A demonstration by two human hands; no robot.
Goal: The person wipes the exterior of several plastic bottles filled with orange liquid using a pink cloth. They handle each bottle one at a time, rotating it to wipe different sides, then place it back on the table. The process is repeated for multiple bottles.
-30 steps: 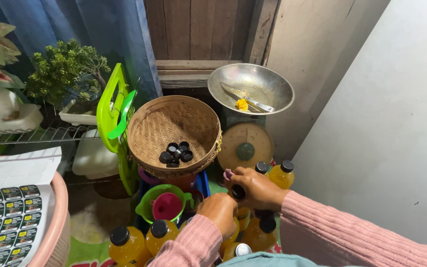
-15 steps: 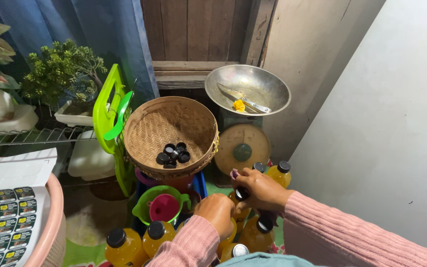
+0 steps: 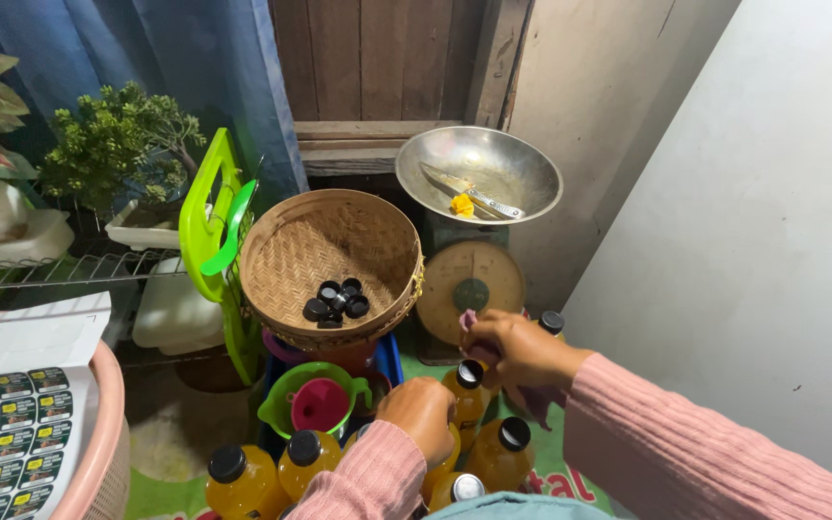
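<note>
Now my left hand (image 3: 423, 412) is closed round an orange bottle (image 3: 466, 400), steadying its body. My right hand (image 3: 512, 349), just above and right, pinches a pink cloth (image 3: 469, 321) beside that bottle's black cap (image 3: 471, 374). Six capped bottles visible around my hands. Beyond my knuckles: one woven basket (image 3: 325, 252) holding about six loose black caps (image 3: 335, 299), one scale (image 3: 472, 284).

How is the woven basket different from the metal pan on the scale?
The woven basket is brown wicker and tilted toward the camera; the metal pan is shiny silver and sits nearly level on the scale. The woven basket holds black bottle caps; the metal pan holds a small yellow thing and a metal utensil. Both are round and shallow.
</note>
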